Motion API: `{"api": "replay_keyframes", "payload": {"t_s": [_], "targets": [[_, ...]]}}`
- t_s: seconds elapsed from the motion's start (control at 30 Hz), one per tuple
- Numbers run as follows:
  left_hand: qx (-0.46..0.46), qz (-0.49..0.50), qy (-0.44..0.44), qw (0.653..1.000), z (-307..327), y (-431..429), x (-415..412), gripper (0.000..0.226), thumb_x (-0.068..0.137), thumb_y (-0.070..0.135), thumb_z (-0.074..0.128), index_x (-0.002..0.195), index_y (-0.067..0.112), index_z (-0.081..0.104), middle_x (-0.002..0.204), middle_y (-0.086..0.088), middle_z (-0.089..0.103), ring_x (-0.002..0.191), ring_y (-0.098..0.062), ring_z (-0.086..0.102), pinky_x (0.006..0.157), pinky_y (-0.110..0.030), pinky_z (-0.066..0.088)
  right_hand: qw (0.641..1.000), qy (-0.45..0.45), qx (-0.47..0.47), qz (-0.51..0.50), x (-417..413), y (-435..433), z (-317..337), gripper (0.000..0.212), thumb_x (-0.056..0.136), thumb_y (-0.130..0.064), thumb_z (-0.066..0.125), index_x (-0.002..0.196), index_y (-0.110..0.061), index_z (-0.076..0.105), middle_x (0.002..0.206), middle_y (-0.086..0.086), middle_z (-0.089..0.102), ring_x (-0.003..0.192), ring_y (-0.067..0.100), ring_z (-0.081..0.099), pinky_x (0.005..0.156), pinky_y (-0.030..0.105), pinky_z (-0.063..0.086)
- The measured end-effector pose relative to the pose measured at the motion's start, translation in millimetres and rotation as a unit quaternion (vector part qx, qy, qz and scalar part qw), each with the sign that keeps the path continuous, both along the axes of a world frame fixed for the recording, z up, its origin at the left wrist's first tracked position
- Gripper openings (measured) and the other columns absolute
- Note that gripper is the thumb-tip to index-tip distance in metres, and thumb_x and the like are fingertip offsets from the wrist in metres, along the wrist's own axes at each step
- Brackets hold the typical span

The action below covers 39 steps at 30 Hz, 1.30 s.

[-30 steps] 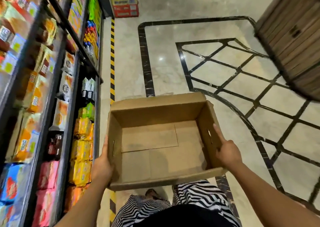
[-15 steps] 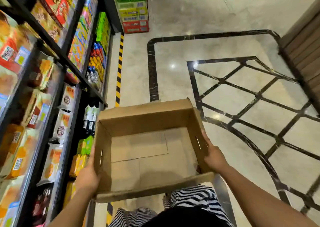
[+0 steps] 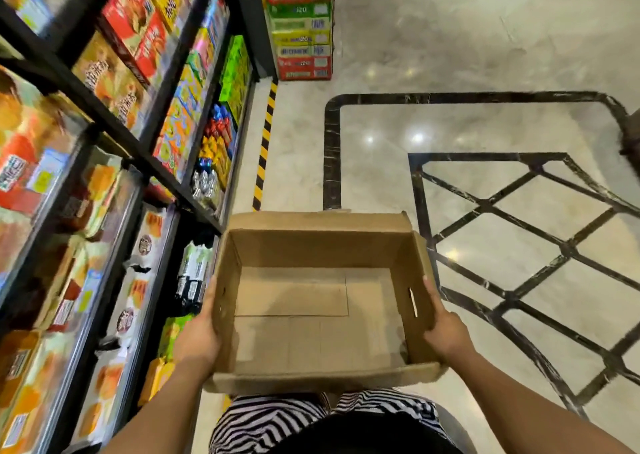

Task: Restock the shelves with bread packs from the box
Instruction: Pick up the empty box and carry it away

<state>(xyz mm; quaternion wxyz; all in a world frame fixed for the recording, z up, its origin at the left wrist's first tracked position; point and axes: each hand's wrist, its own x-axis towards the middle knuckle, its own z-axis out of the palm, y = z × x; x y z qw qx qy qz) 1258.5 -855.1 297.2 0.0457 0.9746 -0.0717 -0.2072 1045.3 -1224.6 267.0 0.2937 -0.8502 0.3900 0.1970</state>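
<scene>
A cardboard box (image 3: 318,301) was held level at waist height beside the shelves (image 3: 114,163) — empty, no bread packs inside. The left hand (image 3: 199,339) and right hand (image 3: 445,332) each clasped a side wall, fingers wrapped on. It looked light, stiff, easily gripped by those walls.

floor (image 3: 467,55): pale marble | hazard tape (image 3: 265,142): yellow-black | stacked cartons (image 3: 299,24): far end

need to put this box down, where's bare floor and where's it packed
Bare marble floor ahead of the cardboard box, between the yellow-black tape and the black inlay lines. Crowded: the shelves on the left and the stacked cartons at their far end.
</scene>
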Motion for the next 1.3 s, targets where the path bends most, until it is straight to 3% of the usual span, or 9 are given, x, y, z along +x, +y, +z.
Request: {"api": "replay_keyframes", "payload": {"t_s": [0.17, 0.3, 0.47, 0.67, 0.83, 0.93, 1.03, 1.13, 1.3], "targets": [[-0.027, -0.024, -0.010, 0.999, 3.1, -31.3, 126.4, 0.094, 0.093, 0.014, 0.046, 0.142, 0.053, -0.022, 0.072, -0.008, 0.059, 0.059, -0.025, 0.053, 0.058, -0.036, 0.041, 0.998, -0.034, -0.044, -0.028, 92.4, -19.7, 3.7, 0.104, 0.087, -0.008, 0.059, 0.140, -0.053, -0.019, 0.086, 0.011, 0.068, 0.062, 0.018, 0.063, 0.053, 0.026, 0.052], [-0.055, -0.030, 0.020, 0.998, 6.4, -41.9, 200.2, 0.093, 0.093, 0.028, 0.056, 0.148, 0.046, -0.017, 0.085, -0.012, 0.065, 0.071, -0.026, 0.060, 0.061, -0.035, 0.042, 0.998, -0.028, -0.044, -0.044, 168.5, -27.4, 25.9, 0.106, 0.082, -0.028, 0.073, 0.148, -0.046, -0.008, 0.101, 0.012, 0.072, 0.064, 0.016, 0.058, 0.062, 0.029, 0.051], [-0.106, 0.008, 0.023, 0.994, 6.8, -68.3, 272.5, 0.106, 0.078, 0.051, 0.072, 0.151, 0.043, -0.004, 0.083, -0.019, 0.070, 0.064, -0.029, 0.060, 0.055, -0.033, 0.044, 0.993, -0.065, -0.077, -0.058, 250.8, -60.1, 40.2, 0.106, 0.075, -0.049, 0.074, 0.149, -0.047, -0.002, 0.117, 0.017, 0.067, 0.093, 0.033, 0.068, 0.070, 0.035, 0.051], [-0.071, -0.009, 0.026, 0.997, -4.1, -100.2, 357.3, 0.107, 0.079, 0.053, 0.070, 0.151, 0.044, -0.009, 0.079, -0.017, 0.070, 0.064, -0.031, 0.066, 0.055, -0.038, 0.053, 0.992, -0.058, -0.087, -0.065, 318.2, -79.2, 21.2, 0.109, 0.072, -0.052, 0.074, 0.147, -0.048, -0.005, 0.093, 0.018, 0.072, 0.066, 0.026, 0.067, 0.061, 0.036, 0.056], [-0.047, 0.017, -0.011, 0.999, -7.0, -141.4, 418.8, 0.104, 0.082, 0.055, 0.065, 0.148, 0.047, -0.015, 0.072, -0.016, 0.068, 0.060, -0.031, 0.064, 0.051, -0.036, 0.049, 0.989, -0.103, -0.081, -0.061, 407.4, -134.6, 10.8, 0.108, 0.071, -0.047, 0.078, 0.146, -0.052, 0.001, 0.101, 0.021, 0.067, 0.066, 0.028, 0.067, 0.058, 0.039, 0.057], [-0.055, 0.037, -0.018, 0.998, -7.0, -183.1, 466.2, 0.103, 0.082, 0.056, 0.065, 0.150, 0.045, -0.011, 0.071, -0.018, 0.068, 0.061, -0.032, 0.065, 0.057, -0.040, 0.054, 0.991, -0.111, -0.071, -0.039, 478.0, -188.9, 11.2, 0.106, 0.070, -0.048, 0.078, 0.148, -0.048, 0.006, 0.116, 0.026, 0.059, 0.078, 0.033, 0.068, 0.070, 0.042, 0.058], [-0.051, 0.053, 0.000, 0.997, 1.8, -224.5, 510.7, 0.101, 0.081, 0.055, 0.066, 0.152, 0.044, -0.006, 0.083, -0.022, 0.069, 0.072, -0.034, 0.067, 0.066, -0.043, 0.056, 0.994, -0.097, -0.039, -0.010, 527.6, -239.6, 16.4, 0.104, 0.072, -0.054, 0.073, 0.141, -0.057, -0.004, 0.109, 0.020, 0.065, 0.079, 0.028, 0.069, 0.078, 0.041, 0.058], [-0.018, 0.042, 0.007, 0.999, 9.5, -263.4, 536.7, 0.100, 0.083, 0.056, 0.063, 0.152, 0.042, -0.008, 0.081, -0.019, 0.070, 0.072, -0.032, 0.068, 0.064, -0.039, 0.054, 0.996, -0.081, -0.015, -0.014, 557.7, -274.8, 19.7, 0.103, 0.073, -0.047, 0.075, 0.147, -0.048, 0.002, 0.115, 0.022, 0.061, 0.083, 0.027, 0.069, 0.085, 0.040, 0.056], [-0.012, 0.071, -0.002, 0.997, 17.5, -302.1, 573.1, 0.097, 0.084, 0.058, 0.060, 0.150, 0.046, -0.011, 0.067, -0.010, 0.060, 0.057, -0.026, 0.057, 0.056, -0.031, 0.045, 0.997, -0.076, 0.027, -0.009, 600.0, -314.9, 16.0, 0.107, 0.075, -0.048, 0.072, 0.135, -0.060, -0.016, 0.096, 0.017, 0.071, 0.064, 0.015, 0.064, 0.070, 0.031, 0.058]]}}
